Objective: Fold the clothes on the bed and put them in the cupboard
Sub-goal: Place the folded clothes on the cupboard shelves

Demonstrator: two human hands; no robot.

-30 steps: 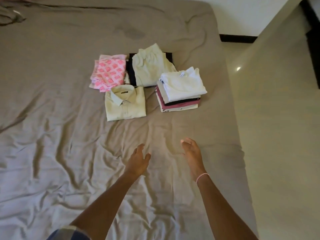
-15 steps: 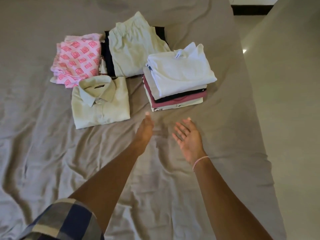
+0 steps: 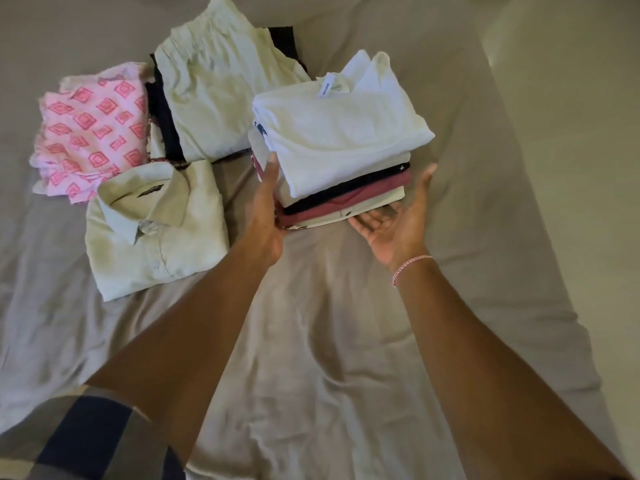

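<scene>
A stack of folded clothes (image 3: 343, 143), white shirt on top with black, maroon and cream layers below, lies on the grey bed sheet (image 3: 311, 341). My left hand (image 3: 266, 209) presses flat against the stack's left side with straight fingers. My right hand (image 3: 398, 223) lies palm up at the stack's near right corner, its fingertips slipped under the bottom edge. A folded pale green collared shirt (image 3: 156, 226) lies to the left. Behind it sit a pink patterned garment (image 3: 93, 129) and pale green trousers (image 3: 221, 95) over a dark garment (image 3: 164, 123).
The bed's right edge (image 3: 540, 237) runs close to the stack, with pale floor (image 3: 588, 116) beyond it. Wrinkled sheet spreads in front of the piles. A checked sleeve (image 3: 79, 441) shows at the lower left.
Both hands have reached forward from the bare sheet to the stack, the left now against its side and the right turned palm up at its base. The view has moved closer.
</scene>
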